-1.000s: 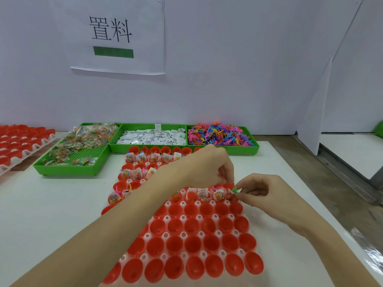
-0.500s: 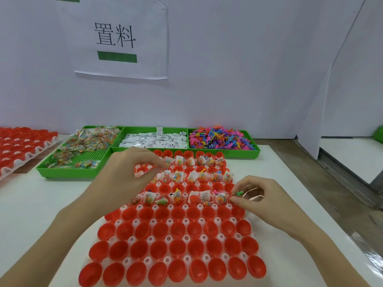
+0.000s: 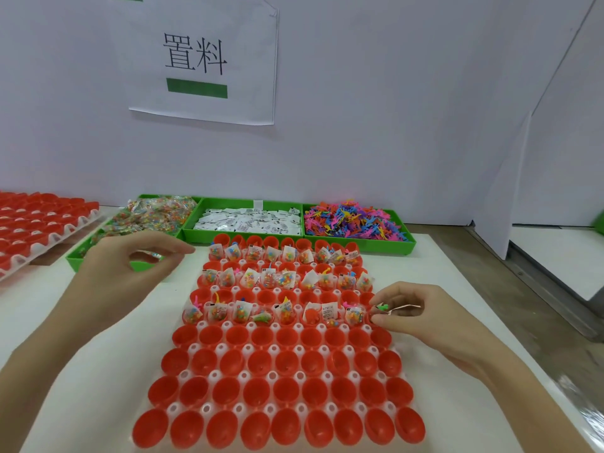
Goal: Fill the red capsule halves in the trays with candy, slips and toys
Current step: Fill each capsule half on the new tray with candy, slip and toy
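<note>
A white tray (image 3: 243, 376) of red capsule halves (image 3: 287, 364) lies in front of me. Its three far rows hold candy packets, slips and toys; the near rows are empty. My right hand (image 3: 421, 315) pinches a small green toy (image 3: 381, 307) over the rightmost capsule of the third filled row, with something pale tucked under its fingers. My left hand (image 3: 130, 266) hovers over the near corner of the candy bin (image 3: 73, 261), fingers loosely curved, with nothing visible in it. The slips bin (image 3: 192, 235) and the toy bin (image 3: 408, 246) stand behind the tray.
A second tray of red halves (image 3: 39, 217) sits at the far left. A paper sign (image 3: 202, 60) hangs on the white wall behind the bins. A white partition (image 3: 503, 197) stands at the right, past the table's right edge (image 3: 490, 315).
My left hand has drawn back from the filled rows leftward to the candy bin. My right hand has stayed at the tray's right side, still pinching the green toy.
</note>
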Motion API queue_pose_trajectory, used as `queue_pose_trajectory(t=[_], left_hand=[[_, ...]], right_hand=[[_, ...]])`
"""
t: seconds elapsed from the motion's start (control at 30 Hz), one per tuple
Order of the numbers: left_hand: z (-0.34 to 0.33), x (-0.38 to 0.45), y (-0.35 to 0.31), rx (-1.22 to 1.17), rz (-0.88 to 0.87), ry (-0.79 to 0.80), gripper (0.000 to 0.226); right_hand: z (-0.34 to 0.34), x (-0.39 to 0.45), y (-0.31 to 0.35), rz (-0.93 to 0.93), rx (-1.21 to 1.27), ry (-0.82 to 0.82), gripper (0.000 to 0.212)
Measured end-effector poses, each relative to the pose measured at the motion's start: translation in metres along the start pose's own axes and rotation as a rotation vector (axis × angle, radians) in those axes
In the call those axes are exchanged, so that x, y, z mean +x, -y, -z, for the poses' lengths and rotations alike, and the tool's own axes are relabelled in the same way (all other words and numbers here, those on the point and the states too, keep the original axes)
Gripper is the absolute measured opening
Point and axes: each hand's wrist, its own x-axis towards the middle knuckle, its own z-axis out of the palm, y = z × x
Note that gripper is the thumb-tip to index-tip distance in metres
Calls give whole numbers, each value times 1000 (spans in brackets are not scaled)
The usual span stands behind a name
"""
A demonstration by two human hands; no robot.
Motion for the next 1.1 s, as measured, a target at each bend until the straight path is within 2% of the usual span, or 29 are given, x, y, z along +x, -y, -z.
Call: queue_pose_trajectory(t=[0.13, 0.2, 0.27, 0.37, 0.6, 0.77, 0.93, 1.0, 1.1], left_hand=[[12, 5, 28, 46, 129, -90, 27], [19, 9, 38, 144, 176, -161, 25], [29, 19, 50, 278, 223, -204, 11], [43, 40, 66, 431, 263, -83, 19], [43, 67, 88, 565, 197, 405, 22], [38, 74, 100, 508, 148, 398, 12], [34, 83, 97, 624, 251, 521, 13], [32, 85, 96, 629, 281, 489, 19], [29, 84, 90, 587, 330, 351, 9]], right_hand=[[9, -5, 3, 12, 29, -1, 28], [13, -4, 1, 22, 47, -89, 25], [16, -1, -3, 35, 135, -203, 13], [16, 3, -8, 52, 260, -284, 15], [3, 7, -9, 68, 381, -272, 22], [-5, 6, -7, 103, 387, -256, 24], [-8, 5, -5, 130, 380, -234, 25], [-9, 5, -5, 129, 378, -234, 23], [-10, 4, -5, 127, 375, -235, 23]])
